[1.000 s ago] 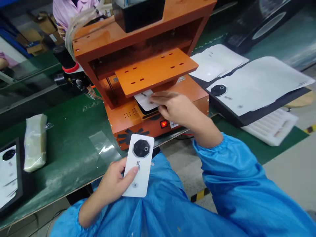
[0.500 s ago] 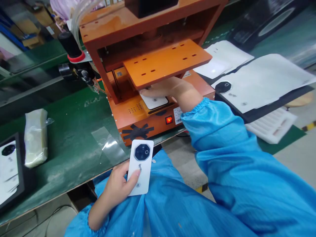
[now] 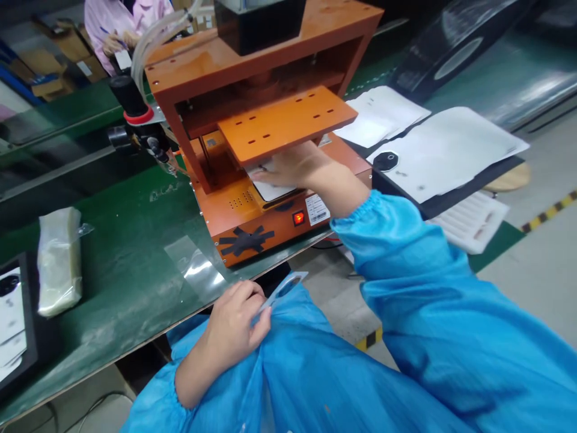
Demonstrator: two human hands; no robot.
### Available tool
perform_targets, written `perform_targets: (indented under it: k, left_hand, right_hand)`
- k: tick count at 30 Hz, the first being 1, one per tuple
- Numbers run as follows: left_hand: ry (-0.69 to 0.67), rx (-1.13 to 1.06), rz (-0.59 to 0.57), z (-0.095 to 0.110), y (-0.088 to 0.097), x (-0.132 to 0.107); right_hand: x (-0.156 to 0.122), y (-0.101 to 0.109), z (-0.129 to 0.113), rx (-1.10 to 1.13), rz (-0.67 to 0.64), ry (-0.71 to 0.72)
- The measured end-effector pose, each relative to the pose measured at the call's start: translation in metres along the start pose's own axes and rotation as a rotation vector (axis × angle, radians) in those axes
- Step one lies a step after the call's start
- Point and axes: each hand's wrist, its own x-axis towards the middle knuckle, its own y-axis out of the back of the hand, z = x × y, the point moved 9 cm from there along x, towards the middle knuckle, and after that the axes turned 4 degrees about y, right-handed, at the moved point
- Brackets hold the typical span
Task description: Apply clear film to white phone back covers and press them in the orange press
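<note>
My left hand (image 3: 238, 316) is closed on a thin white phone back cover (image 3: 287, 287), tilted so it shows nearly edge-on above my lap. Under the raised orange plate (image 3: 288, 123) of a press machine, my right hand (image 3: 302, 168) reaches in from the right. Its fingers lie stretched over another white phone back cover (image 3: 274, 191), which sits in the machine's base. The plate's front edge and blur hide part of the right hand's fingers.
A lit red switch (image 3: 299, 218) is on the machine's front. Stacked white covers (image 3: 433, 156) lie on a black tray at right; more covers (image 3: 11, 313) are at far left. A clear bag of strips (image 3: 59, 261) lies on the green bench. A person in pink (image 3: 121, 30) works behind.
My left hand has turned its cover from face-up to nearly edge-on. My right hand stays under the plate, its fingers now lower over the seated cover. The view has shifted slightly.
</note>
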Motion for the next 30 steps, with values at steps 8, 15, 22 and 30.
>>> perform_targets:
  k: [8,15,22,30]
  left_hand:
    - [0.009,0.008,-0.033,-0.006,-0.006,0.0]
    - [-0.034,0.169,0.097,-0.004,0.002,0.007]
    - [-0.032,0.433,0.069,-0.017,-0.01,0.012]
    - [-0.035,0.481,0.071,-0.017,-0.012,0.016]
  right_hand:
    - [-0.072,0.007,-0.046,-0.083,-0.042,0.014]
    - [-0.089,0.022,-0.05,-0.02,0.248,-0.003]
    - [-0.233,0.031,-0.001,-0.232,0.73,-0.418]
    - [-0.247,0.01,0.027,-0.312,0.554,-0.443]
